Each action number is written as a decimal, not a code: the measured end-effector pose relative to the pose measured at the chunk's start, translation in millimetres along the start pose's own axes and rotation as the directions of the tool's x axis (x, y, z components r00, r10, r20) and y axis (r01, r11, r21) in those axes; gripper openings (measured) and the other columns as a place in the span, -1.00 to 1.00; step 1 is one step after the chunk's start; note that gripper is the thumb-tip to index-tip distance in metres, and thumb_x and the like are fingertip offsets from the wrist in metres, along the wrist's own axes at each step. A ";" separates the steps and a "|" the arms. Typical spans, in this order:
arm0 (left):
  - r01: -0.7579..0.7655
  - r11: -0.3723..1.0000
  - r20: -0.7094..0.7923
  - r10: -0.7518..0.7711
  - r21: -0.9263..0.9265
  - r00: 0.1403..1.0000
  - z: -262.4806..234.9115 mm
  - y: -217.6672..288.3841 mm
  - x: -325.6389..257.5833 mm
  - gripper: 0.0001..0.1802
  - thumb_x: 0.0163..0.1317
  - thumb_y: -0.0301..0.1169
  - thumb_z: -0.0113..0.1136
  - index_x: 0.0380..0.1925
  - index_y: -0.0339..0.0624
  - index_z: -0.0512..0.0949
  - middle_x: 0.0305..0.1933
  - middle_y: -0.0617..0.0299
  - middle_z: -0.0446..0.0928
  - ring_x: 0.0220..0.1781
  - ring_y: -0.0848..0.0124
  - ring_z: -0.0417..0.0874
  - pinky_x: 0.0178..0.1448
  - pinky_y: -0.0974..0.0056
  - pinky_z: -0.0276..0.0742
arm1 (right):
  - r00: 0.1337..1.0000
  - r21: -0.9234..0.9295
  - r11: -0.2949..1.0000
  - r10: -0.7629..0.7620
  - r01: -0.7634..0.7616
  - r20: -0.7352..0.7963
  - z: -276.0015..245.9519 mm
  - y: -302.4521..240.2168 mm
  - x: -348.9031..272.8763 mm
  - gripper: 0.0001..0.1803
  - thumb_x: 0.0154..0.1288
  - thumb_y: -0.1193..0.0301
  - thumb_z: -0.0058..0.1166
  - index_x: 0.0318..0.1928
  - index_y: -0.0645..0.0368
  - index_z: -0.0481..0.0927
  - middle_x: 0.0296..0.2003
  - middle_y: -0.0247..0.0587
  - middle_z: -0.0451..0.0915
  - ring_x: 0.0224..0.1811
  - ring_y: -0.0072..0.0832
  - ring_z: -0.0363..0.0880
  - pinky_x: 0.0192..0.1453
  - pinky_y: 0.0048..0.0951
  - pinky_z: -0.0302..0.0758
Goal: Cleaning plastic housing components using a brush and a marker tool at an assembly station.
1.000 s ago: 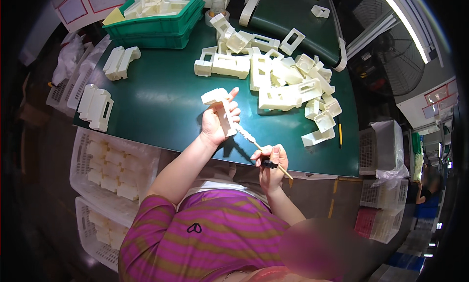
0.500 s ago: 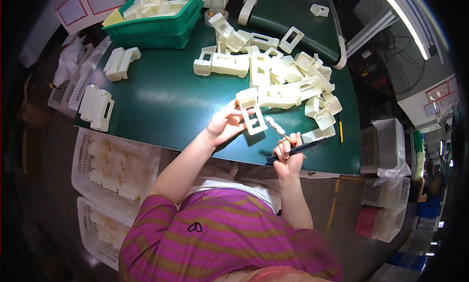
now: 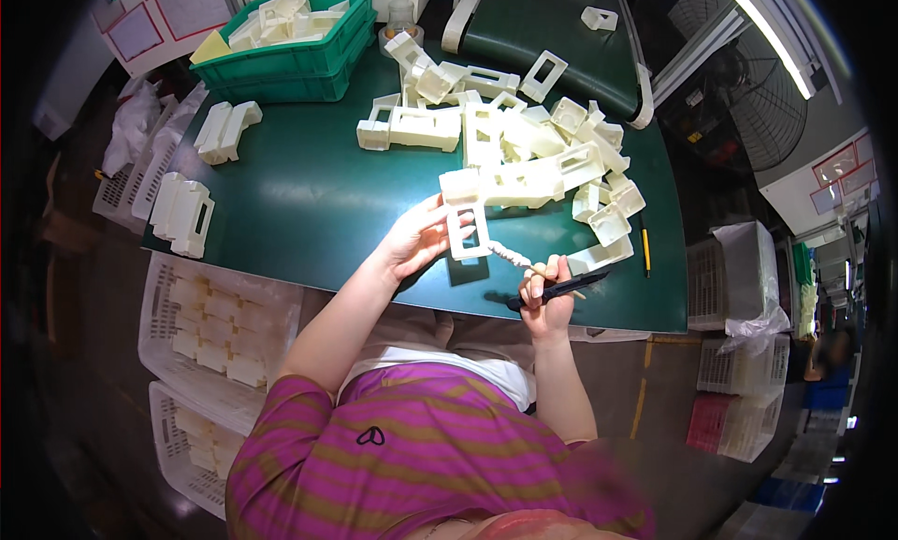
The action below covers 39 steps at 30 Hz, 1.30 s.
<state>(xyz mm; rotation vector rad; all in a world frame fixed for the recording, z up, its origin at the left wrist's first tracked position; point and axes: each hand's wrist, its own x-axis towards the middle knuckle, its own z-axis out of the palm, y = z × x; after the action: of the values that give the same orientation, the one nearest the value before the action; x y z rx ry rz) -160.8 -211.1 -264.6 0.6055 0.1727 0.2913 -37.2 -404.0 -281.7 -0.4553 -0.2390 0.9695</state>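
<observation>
My left hand is closed on a cream plastic housing with a rectangular window, tilted up over the table's front part. My right hand grips a thin stick with a lumpy white wrapped end, and that end is at the lower right edge of the housing's window frame; whether they touch is hard to tell. A slim black tool, perhaps a knife, also lies across the fingers of my right hand. Just beyond the held housing, a heap of similar cream housings covers the middle and right of the table.
Several finished-looking housings stand in rows at the table's left. Behind them are stacked green crates with more parts. A dark conveyor adjoins the far side. A yellow pencil-like stick lies right. White baskets sit below left.
The stick has swung flatter, and its white end has come to the lower edge of the housing's window. The housing in my left hand is more upright.
</observation>
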 end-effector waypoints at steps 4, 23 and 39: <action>-0.035 0.998 -0.099 0.040 0.050 0.994 2.9 15.9 -10.1 -0.53 0.22 -0.32 0.04 0.08 -0.31 0.26 0.00 0.03 0.42 0.02 0.29 0.48 0.16 0.19 0.41 | 1.000 0.005 1.000 0.022 -0.022 -0.017 0.7 1.7 -2.9 -0.63 0.41 0.17 -0.37 -0.51 0.08 0.28 -0.71 -0.20 0.33 -0.80 -0.54 0.14 -0.69 -0.58 0.09; 0.319 -0.704 0.240 0.572 0.635 0.784 -109.2 208.0 -54.5 -0.62 -0.01 -0.36 0.21 -0.11 -0.04 0.52 -0.13 0.17 0.44 -0.03 0.19 0.43 0.09 0.19 0.36 | 1.000 -0.063 0.998 0.003 -0.001 0.029 3.4 0.8 0.8 -0.61 0.43 0.21 -0.43 -0.49 0.13 0.29 -0.73 -0.13 0.34 -0.77 -0.55 0.16 -0.74 -0.64 0.14; 0.624 -0.631 0.151 0.749 0.461 0.645 -111.5 180.9 -72.3 -0.29 -0.03 -0.27 0.26 0.17 -0.06 0.24 0.38 0.11 -0.08 0.42 0.13 -0.14 0.38 -0.06 -0.15 | 1.000 -0.104 0.994 -0.023 0.023 -0.008 6.4 -0.3 0.9 -0.62 0.43 0.23 -0.44 -0.49 0.13 0.28 -0.72 -0.16 0.33 -0.79 -0.57 0.16 -0.73 -0.66 0.12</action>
<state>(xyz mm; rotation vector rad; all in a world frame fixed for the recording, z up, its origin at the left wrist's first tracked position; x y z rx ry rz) -295.8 -32.9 -244.2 2.9429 1.5839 0.7725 -39.0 -401.8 -276.0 -0.5514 -0.2872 0.9351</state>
